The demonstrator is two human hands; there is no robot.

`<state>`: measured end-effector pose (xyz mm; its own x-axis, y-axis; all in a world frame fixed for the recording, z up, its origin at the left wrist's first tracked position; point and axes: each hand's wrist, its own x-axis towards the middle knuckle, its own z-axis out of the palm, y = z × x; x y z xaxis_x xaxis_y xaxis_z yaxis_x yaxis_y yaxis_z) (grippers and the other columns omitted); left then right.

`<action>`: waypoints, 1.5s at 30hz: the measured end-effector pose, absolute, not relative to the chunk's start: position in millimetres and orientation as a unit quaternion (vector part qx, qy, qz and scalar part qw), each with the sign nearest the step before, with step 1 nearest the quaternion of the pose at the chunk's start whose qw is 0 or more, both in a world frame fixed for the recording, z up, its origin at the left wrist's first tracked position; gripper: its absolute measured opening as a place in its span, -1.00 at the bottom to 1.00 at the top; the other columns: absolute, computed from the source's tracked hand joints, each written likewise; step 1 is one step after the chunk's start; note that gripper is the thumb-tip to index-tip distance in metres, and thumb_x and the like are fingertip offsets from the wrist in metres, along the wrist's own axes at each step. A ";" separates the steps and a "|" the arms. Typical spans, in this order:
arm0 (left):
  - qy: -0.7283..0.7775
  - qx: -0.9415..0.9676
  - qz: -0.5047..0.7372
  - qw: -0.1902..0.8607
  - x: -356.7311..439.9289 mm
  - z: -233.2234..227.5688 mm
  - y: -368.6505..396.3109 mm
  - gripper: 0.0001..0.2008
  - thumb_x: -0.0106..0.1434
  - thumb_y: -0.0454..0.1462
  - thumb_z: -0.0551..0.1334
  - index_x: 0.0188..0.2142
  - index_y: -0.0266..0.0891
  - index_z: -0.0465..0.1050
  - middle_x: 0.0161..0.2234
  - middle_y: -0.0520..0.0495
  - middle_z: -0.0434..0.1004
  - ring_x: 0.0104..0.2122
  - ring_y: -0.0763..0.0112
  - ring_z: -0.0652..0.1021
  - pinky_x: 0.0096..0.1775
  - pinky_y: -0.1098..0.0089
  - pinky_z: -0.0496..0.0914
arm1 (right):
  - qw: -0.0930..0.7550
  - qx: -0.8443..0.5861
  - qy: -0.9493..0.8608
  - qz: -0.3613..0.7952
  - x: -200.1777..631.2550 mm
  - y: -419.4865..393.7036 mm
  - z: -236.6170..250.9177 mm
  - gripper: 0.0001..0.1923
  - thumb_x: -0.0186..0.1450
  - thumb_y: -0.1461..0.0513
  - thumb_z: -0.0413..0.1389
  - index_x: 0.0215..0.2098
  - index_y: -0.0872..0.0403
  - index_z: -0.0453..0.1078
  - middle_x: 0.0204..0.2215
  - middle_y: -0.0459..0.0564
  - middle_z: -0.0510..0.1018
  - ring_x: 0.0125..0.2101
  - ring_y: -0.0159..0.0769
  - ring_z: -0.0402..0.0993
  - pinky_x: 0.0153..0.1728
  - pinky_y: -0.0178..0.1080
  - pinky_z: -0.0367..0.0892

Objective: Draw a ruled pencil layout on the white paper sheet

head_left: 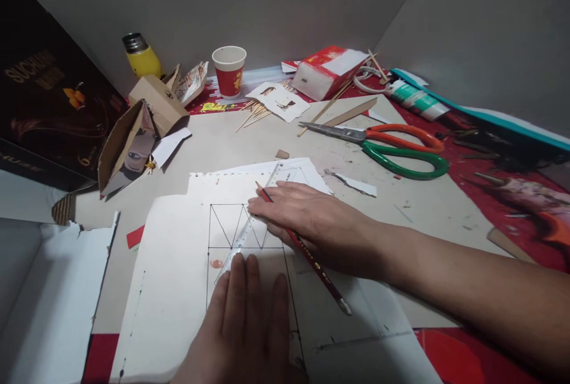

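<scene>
A clear ruler [241,235] lies slantwise across a white sheet of paper [171,253]. Ruled on the sheet are black lines, with a zigzag in the upper box. My left hand [249,324] rests flat near the ruler's lower end, its fingers stretched out and fingertips at the edge. Further up, my right hand [312,215] lies over the ruler and holds a dark red pencil [318,266] between its fingers. The pencil's point shows beyond the fingers, and its eraser end sticks out toward me. Part of the ruler is hidden under my right hand.
Large scissors [403,149] with orange and green handles lie to the right. Behind are a paper cup [229,72], toothpicks [255,114], a red and white packet [329,69] and a yellow bottle [145,57]. Cut cardboard [158,105] and a dark box [53,87] stand left.
</scene>
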<state>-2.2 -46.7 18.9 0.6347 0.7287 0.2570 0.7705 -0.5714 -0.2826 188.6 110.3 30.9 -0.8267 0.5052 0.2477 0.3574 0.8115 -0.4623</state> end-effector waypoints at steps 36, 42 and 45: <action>-0.452 -0.865 -0.135 0.171 2.6 5.1 -39.2 -0.17 0.31 0.24 0.16 0.35 -0.26 0.20 0.08 -0.38 0.58 0.11 -0.21 0.53 0.15 0.01 0.25 | 0.205 -0.263 -0.934 0.125 195.4 118.0 24.0 -0.70 0.46 0.30 -0.04 0.14 0.08 0.30 0.05 0.23 0.57 0.15 0.01 0.45 0.17 0.17 0.35; -0.453 -0.865 -0.140 0.167 3.5 3.1 -41.2 -0.19 0.34 0.27 0.08 0.32 -0.25 0.22 0.05 -0.34 0.61 0.08 -0.17 0.57 0.14 0.06 0.27 | 0.222 -0.234 -0.940 0.110 196.1 121.2 21.2 -0.68 0.46 0.30 0.00 0.16 0.17 0.29 0.08 0.25 0.56 0.16 0.05 0.44 0.19 0.18 0.36; -0.444 -0.873 -0.127 0.158 1.2 9.6 -36.1 -0.21 0.35 0.28 0.03 0.30 -0.23 0.24 0.06 -0.35 0.60 0.06 -0.13 0.59 0.12 0.09 0.26 | 0.224 -0.224 -0.942 0.110 195.7 122.7 22.8 -0.68 0.46 0.28 0.00 0.17 0.16 0.29 0.08 0.25 0.56 0.16 0.03 0.44 0.19 0.18 0.37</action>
<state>1.2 -36.1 9.6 0.5736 0.7347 0.3621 0.8150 -0.5560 -0.1629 195.7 122.7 22.8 -0.7998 0.4708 0.3725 0.3721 0.8757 -0.3078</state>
